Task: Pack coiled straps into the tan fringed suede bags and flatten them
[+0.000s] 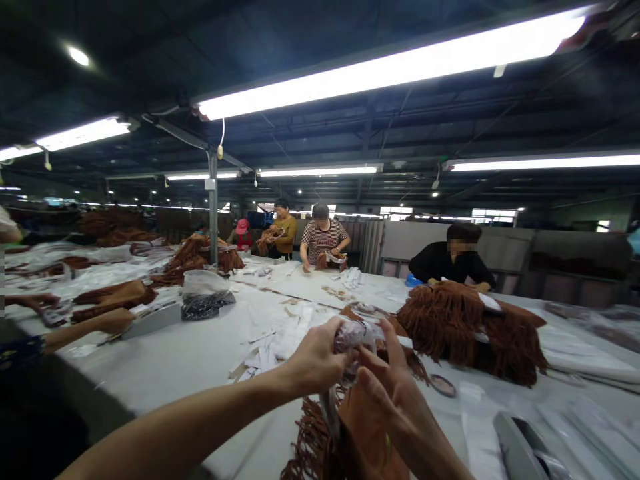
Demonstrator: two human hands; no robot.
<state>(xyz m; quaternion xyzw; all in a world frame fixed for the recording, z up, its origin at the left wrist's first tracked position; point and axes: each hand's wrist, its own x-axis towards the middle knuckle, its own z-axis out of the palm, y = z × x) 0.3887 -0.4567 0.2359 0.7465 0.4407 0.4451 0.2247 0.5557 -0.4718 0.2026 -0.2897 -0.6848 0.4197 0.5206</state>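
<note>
My left hand [316, 360] is closed on a crumpled wad of thin clear wrapping [353, 335] held above the table. My right hand [389, 387] meets it from the right, fingers pinched on the same wad. Below both hands lies a brown suede piece with fringe [345, 433], partly hidden by my right wrist. Strips of white paper [280, 343] lie scattered on the white table [165, 360] just beyond my left hand.
A heap of brown fringed pieces [470, 330] lies to the right. A clear bag of dark small parts [205, 297] stands farther back left. Another person's arms [90, 327] reach in from the left. Other people work across the table. A grey tool [520, 447] lies at lower right.
</note>
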